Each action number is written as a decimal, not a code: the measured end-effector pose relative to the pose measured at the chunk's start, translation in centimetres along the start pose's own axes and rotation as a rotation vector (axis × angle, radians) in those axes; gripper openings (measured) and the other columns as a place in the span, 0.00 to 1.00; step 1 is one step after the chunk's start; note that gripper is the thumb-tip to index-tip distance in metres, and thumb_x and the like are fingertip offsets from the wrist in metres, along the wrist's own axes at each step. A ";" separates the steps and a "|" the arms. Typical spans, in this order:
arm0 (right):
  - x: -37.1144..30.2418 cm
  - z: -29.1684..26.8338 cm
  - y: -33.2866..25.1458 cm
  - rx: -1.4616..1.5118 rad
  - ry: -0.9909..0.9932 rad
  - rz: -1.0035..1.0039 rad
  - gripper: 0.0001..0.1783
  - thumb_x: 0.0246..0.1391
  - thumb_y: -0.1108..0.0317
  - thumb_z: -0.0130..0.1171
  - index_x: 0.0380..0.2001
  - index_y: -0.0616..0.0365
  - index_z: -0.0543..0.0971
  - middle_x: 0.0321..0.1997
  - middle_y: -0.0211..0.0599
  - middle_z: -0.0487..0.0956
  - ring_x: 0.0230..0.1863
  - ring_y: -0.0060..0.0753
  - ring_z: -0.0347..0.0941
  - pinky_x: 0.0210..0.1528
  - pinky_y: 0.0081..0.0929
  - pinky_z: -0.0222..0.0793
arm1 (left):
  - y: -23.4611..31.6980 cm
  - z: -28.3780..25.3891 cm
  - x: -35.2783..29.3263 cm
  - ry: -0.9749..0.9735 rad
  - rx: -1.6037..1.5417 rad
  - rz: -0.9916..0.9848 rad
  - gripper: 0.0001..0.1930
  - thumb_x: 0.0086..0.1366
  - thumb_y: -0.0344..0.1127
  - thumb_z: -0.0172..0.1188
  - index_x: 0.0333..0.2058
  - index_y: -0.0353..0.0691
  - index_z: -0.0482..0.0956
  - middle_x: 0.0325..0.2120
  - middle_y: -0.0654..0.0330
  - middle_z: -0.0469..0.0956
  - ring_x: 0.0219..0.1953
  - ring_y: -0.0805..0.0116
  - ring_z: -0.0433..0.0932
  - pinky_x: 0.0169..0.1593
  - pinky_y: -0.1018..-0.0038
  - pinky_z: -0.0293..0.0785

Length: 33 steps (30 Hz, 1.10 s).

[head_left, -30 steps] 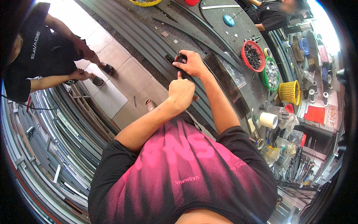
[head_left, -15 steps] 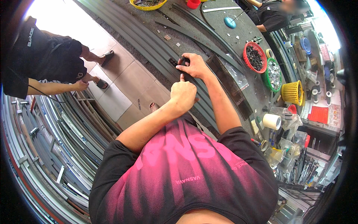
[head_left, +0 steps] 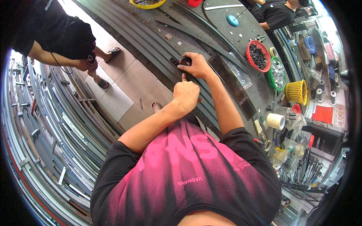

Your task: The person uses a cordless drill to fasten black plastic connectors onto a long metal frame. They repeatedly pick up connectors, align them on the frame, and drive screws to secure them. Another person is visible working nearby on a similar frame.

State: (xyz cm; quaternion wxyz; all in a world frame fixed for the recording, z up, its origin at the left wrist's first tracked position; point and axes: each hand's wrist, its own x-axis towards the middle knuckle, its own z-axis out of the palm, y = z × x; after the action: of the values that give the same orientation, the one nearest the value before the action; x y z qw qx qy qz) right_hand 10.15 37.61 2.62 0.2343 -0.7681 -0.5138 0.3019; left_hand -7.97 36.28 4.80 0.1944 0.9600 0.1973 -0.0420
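Counter (head_left: 191,47), grey-topped, runs diagonally across the view; long grey profiles (head_left: 132,34) lie along its near-left side. Change over the last second: the co-worker (head_left: 77,35) across the tiled floor (head_left: 128,69) has shifted footing, one foot now set further forward. At the counter, almost nothing differs: both hands keep the same pose at the same spot on the profiles. Judgement: the work is in a fine, steady fitting or adjusting stage, and the co-worker's step does not affect it.

Edges: the counter's left edge drops to the floor just beside the profiles, so little room lies on that side. A dark brown channel (head_left: 233,88) lies close beside the right forearm and limits movement there. Red basket (head_left: 248,54) and green basket (head_left: 268,77) stand further right, well apart from the hands. Most open room: up-left along the bare profile faces.

Right hand (head_left: 188,64): narrow, thumb and forefinger pinching. Left hand (head_left: 185,92): forefinger extended toward the right hand, other fingers curled; contact and any held item cannot be told. Small black part (head_left: 174,61): over the profiles, at the right fingertips; one piece or two, unclear.
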 end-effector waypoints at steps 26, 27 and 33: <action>-0.7 0.7 -0.4 0.133 0.304 -0.038 0.24 0.55 0.58 0.88 0.47 0.60 0.88 0.40 0.49 0.91 0.43 0.57 0.89 0.50 0.49 0.82 | -0.1 -1.1 0.1 -0.042 0.019 0.017 0.30 0.60 0.63 0.83 0.41 0.37 0.96 0.40 0.45 0.94 0.40 0.54 0.96 0.43 0.60 0.92; -0.4 0.8 -0.4 0.127 0.323 -0.052 0.24 0.53 0.59 0.89 0.44 0.60 0.88 0.40 0.48 0.91 0.42 0.56 0.89 0.49 0.48 0.82 | -0.1 -1.1 0.1 -0.052 0.030 0.007 0.28 0.60 0.62 0.83 0.41 0.39 0.97 0.42 0.47 0.95 0.42 0.56 0.96 0.44 0.61 0.92; 0.4 1.7 0.6 -0.052 0.382 -0.151 0.22 0.55 0.56 0.87 0.43 0.59 0.88 0.42 0.48 0.89 0.44 0.54 0.87 0.48 0.48 0.80 | -0.4 -1.0 -0.3 -0.017 0.035 -0.014 0.29 0.60 0.63 0.83 0.41 0.40 0.96 0.41 0.50 0.95 0.41 0.58 0.96 0.44 0.62 0.92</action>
State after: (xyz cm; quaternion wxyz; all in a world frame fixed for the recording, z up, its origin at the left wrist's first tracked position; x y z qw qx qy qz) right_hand 9.46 37.84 0.87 0.3296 -0.7764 -0.5237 0.1193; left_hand -8.40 36.93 5.66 0.1789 0.9615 0.2014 -0.0549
